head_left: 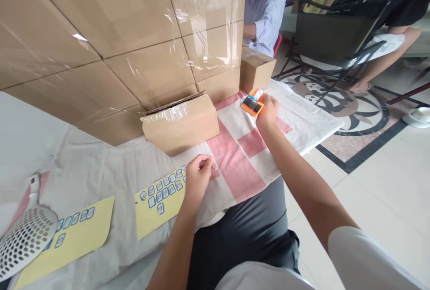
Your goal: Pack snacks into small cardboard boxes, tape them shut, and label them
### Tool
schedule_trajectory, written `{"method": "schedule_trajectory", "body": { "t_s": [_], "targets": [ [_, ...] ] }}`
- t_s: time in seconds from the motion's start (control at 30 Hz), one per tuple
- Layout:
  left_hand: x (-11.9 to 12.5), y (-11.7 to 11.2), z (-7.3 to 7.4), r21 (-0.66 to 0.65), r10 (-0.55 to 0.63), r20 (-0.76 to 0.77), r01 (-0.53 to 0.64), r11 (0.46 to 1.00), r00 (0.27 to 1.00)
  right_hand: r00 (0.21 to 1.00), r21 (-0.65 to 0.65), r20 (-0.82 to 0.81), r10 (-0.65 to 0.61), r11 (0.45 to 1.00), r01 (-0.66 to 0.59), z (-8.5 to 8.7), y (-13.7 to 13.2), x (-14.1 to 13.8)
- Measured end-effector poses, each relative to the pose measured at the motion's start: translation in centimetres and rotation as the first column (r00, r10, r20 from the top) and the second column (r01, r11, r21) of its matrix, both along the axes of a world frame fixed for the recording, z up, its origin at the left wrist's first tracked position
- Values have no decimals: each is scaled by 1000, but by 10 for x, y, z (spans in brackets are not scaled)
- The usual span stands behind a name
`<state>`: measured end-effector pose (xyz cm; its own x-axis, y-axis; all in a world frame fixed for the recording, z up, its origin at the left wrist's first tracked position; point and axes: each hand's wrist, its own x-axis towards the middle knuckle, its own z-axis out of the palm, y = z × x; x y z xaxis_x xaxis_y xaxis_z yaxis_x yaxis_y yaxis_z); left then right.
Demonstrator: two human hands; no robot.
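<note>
My right hand (269,110) is closed on a small orange-and-blue box (251,105) with a dark panel on its face, held above the cloth. Its exact kind does not show. A second orange piece with a white patch shows just behind it. My left hand (198,177) has its fingertips pinched together over the right end of a yellow sheet (148,222); whatever may be between them is too small to make out. Rows of blue-edged white stickers (164,190) lie on that sheet. Beyond my left hand sits an open-flapped cardboard box (183,124).
Taped cartons (141,66) are stacked high along the far side. At the left, a white perforated scoop (30,231) lies over another yellow sheet (83,236). A smaller carton (257,69) stands at the back right. One person (267,12) sits behind it; another sits by a black chair (331,34).
</note>
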<state>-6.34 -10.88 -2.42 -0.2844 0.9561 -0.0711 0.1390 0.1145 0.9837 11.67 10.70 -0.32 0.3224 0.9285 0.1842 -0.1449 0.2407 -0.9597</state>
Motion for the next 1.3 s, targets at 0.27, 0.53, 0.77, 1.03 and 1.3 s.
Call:
{"method": "schedule_trajectory", "body": {
  "t_s": [0.27,0.53,0.77,1.03,1.3],
  "targets": [
    [-33,-7,-3,5,94,80,-95,995,992,783,-71,579,226,971,-228,-14,-19,13],
    [-30,-24,21,83,20,-40,-16,996,999,467,-358,398,790,602,-714,32,-115,-23],
    [-28,-22,25,84,80,-87,-72,994,993,430,-130,421,799,522,-843,48,-127,-72],
    [-55,21,77,105,143,68,-150,983,987,387,110,822,418,550,-828,121,-68,-100],
    [-72,69,105,31,216,-170,-213,976,961,271,-9,874,404,570,-821,151,0,-154]
  ]
}}
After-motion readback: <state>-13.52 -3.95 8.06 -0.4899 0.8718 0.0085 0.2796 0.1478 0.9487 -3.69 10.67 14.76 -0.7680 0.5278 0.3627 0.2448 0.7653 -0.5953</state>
